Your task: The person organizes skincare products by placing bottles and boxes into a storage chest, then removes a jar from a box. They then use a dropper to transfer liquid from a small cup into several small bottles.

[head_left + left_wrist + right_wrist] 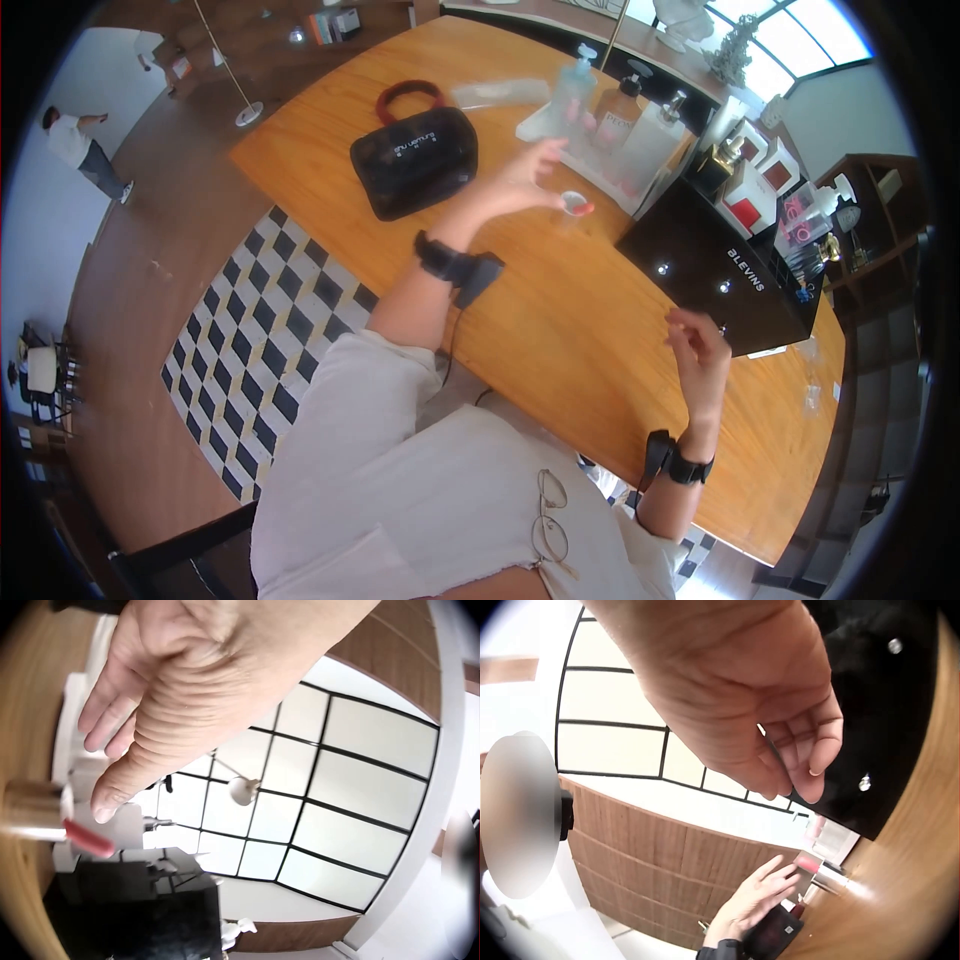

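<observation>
1. a small, pale-rimmed cylindrical container (pixel 571 198) stood near the thumb tip of the bare left hand (pixel 505 188); whether they touched could not be told.
2. a slender, pinkish-red piece (pixel 89 838) stuck out from the container's top, just past that thumb.
3. the left hand's fingers were released and gently bowed, well apart from the thumb, with nothing in their grasp.
4. the bare right hand (pixel 700 360) had loosely curled, relaxed fingers that held nothing, well apart from the container.
5. an orange-brown wooden table (pixel 540 290) spread beneath both hands' fingers.
6. a glossy black box with white "alevins" lettering (pixel 700 250) stood just beyond the right fingers.
7. a shiny black pouch with a reddish-brown ring handle (pixel 425 168) lay left of the left fingers.
8. beyond those left fingers stood a pale blue pump bottle (pixel 573 85) and an amber, black-topped pump bottle (pixel 619 108).
</observation>
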`<state>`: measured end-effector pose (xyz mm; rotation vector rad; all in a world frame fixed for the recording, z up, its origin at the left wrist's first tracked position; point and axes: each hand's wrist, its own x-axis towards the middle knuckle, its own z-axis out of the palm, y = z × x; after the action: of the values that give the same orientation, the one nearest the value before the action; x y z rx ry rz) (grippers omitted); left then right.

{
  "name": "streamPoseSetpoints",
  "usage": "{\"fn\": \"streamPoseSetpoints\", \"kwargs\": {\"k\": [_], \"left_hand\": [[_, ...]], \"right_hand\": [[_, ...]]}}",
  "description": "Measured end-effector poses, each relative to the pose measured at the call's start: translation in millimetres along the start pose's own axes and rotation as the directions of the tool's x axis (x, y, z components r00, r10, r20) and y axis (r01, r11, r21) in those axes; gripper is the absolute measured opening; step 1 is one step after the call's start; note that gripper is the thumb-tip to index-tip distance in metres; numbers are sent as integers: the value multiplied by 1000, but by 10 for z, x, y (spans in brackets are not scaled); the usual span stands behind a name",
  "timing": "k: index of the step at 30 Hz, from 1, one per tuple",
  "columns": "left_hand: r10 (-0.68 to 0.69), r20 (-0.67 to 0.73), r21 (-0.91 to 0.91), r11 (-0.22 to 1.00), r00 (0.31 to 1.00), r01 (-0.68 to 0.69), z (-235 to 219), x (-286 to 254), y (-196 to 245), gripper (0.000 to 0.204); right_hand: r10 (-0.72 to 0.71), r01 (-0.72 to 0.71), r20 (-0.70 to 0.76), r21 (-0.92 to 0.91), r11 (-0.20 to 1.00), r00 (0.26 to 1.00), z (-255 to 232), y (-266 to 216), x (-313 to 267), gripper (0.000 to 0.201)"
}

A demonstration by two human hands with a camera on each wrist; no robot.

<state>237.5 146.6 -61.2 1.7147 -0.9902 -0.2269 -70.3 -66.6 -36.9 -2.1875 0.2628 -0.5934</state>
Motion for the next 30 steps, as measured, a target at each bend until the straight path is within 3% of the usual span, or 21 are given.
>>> {"fn": "streamPoseSetpoints", "kwargs": {"k": [2, 4, 5, 7, 8, 9, 12, 15, 18, 21, 24, 27, 30], "left_hand": [[77, -86, 89, 994, 993, -69, -424, -166, 298, 71], [83, -263, 400, 916, 961, 31, -902, -257, 220, 57], [165, -311, 577, 815, 936, 49, -1137, -346, 319, 54], [322, -380, 882, 409, 867, 235, -1481, -530, 303, 50], [226, -375, 919, 221, 899, 328, -1619, -583, 249, 47], [129, -386, 922, 17, 914, 387, -1741, -587, 117, 44], [-75, -312, 930, -227, 947, 289, -1926, -618, -351, 41], [-185, -420, 798, -542, 889, 264, -1722, -599, -458, 36], [-347, -508, 587, -809, 788, 22, -1686, -503, -576, 36], [-441, -612, 492, -862, 656, -121, -1490, -472, -281, 37], [-361, -742, 365, -924, 565, -112, -1602, -502, -641, 39], [-421, -796, 435, -897, 436, -73, -1606, -545, -620, 42], [-512, -759, 493, -856, 403, -159, -1549, -573, -466, 44]], "right_hand": [[87, -83, -30, 110, 990, 996, -76, 173, -183, 15], [203, -185, -49, 243, 952, 978, -122, 280, -316, 14], [209, -189, -49, 264, 946, 977, -158, 335, -360, 15], [225, -198, -53, 312, 929, 973, -179, 423, -413, 15], [207, -179, -53, 326, 928, 977, -164, 404, -421, 15], [190, -161, -56, 339, 927, 980, -172, 352, -429, 15], [133, -111, -47, 330, 938, 990, -148, 230, -447, 15], [111, -97, -28, 311, 945, 993, -113, 200, -463, 15], [106, -90, -32, 314, 945, 994, -137, 222, -472, 15], [105, -81, -56, 328, 941, 993, -139, 254, -481, 14], [104, -75, -66, 344, 936, 992, -138, 273, -494, 15], [113, -83, -61, 363, 928, 992, -119, 286, -505, 15], [122, -96, -50, 362, 927, 991, -105, 274, -501, 15]]}}
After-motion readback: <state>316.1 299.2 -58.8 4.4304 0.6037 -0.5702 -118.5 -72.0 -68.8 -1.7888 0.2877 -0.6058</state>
